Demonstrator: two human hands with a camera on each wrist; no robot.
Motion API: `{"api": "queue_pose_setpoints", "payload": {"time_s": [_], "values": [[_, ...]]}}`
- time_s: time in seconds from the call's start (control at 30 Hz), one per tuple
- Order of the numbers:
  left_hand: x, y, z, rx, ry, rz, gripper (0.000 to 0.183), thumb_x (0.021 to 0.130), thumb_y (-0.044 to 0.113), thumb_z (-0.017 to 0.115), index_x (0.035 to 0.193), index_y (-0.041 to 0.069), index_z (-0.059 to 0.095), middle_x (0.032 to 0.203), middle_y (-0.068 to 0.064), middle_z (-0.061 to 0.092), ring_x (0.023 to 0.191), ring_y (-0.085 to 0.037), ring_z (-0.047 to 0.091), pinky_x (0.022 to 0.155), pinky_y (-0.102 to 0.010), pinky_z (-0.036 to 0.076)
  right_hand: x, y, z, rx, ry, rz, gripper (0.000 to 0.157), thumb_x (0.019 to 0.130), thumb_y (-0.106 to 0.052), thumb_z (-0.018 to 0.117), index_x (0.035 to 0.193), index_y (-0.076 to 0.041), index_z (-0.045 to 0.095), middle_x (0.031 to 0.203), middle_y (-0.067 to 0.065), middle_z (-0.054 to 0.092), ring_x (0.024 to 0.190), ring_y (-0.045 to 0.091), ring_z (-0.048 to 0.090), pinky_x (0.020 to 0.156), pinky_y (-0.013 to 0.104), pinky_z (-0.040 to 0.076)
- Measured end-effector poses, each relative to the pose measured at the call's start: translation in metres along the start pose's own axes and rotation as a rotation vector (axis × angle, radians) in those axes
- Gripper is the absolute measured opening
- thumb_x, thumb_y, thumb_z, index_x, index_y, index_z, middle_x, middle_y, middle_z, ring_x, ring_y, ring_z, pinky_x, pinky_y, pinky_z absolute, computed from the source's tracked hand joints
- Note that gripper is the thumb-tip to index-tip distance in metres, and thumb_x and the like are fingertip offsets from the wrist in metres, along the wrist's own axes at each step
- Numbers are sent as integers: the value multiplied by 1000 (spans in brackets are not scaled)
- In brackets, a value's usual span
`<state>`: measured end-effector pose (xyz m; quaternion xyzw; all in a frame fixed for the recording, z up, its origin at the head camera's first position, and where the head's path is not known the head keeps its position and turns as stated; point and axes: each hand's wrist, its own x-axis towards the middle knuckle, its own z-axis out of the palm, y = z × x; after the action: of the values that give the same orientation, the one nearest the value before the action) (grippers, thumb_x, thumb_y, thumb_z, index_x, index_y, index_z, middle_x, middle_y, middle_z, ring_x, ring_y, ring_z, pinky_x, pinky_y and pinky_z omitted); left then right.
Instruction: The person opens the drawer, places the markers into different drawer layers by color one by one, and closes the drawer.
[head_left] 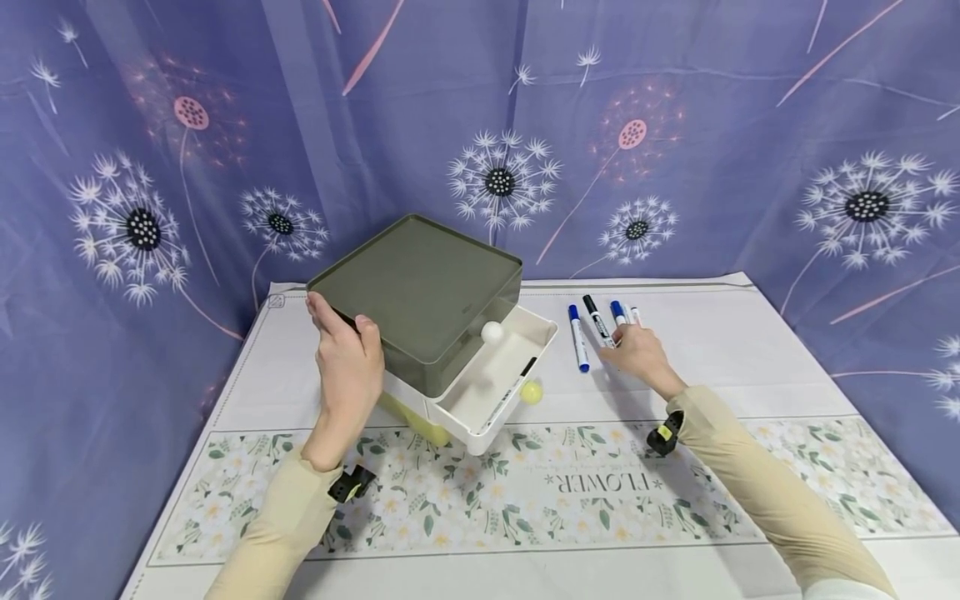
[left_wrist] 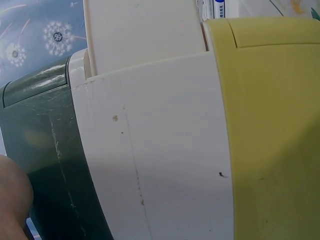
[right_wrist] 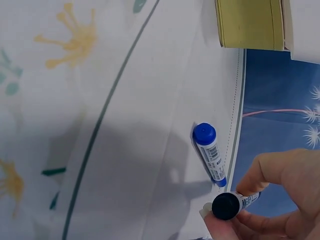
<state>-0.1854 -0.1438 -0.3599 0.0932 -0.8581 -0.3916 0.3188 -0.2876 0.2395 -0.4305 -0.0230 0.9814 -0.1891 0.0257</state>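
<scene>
A stacked drawer box with a dark green top (head_left: 420,287) stands turned at an angle on the table. Its white middle drawer (head_left: 487,387) is pulled out, with a black marking on the rim. My left hand (head_left: 348,367) rests against the green section's left edge, fingers extended, thumb near the top. To the right, my right hand (head_left: 639,354) pinches a black-capped marker (right_wrist: 226,206) between thumb and fingers. Beside it lies a blue-capped marker (head_left: 578,337). Another blue-capped marker (head_left: 618,312) is partly hidden behind the right hand, near a white pen with a red tip (head_left: 636,315).
The box's yellow bottom section (left_wrist: 275,125) sits under the white one. A white round knob (head_left: 492,332) and a yellow round knob (head_left: 531,392) stick out at the front. A purple dandelion curtain (head_left: 390,150) hangs behind the table. A floral printed band (head_left: 600,500) crosses the white tablecloth.
</scene>
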Motion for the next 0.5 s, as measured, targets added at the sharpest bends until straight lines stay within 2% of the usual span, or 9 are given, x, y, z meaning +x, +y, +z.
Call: {"api": "queue_pose_setpoints", "payload": {"time_s": [0.17, 0.5], "values": [[0, 0, 0, -6, -4, -8, 66, 94, 26, 31, 144, -8, 6, 147, -33, 11, 112, -52, 46, 90, -54, 41, -3, -2, -5, -5, -16, 21, 42, 78, -33, 62, 101, 2, 60, 93, 21, 66, 74, 28, 59, 60, 34, 45], [-1, 0, -1, -5, -14, -15, 67, 94, 29, 30, 145, -7, 5, 148, -32, 10, 109, -53, 47, 88, -54, 42, -7, -4, -7, -2, 7, -24, 38, 76, -30, 60, 97, 1, 61, 86, 18, 67, 70, 27, 60, 60, 36, 45]]}}
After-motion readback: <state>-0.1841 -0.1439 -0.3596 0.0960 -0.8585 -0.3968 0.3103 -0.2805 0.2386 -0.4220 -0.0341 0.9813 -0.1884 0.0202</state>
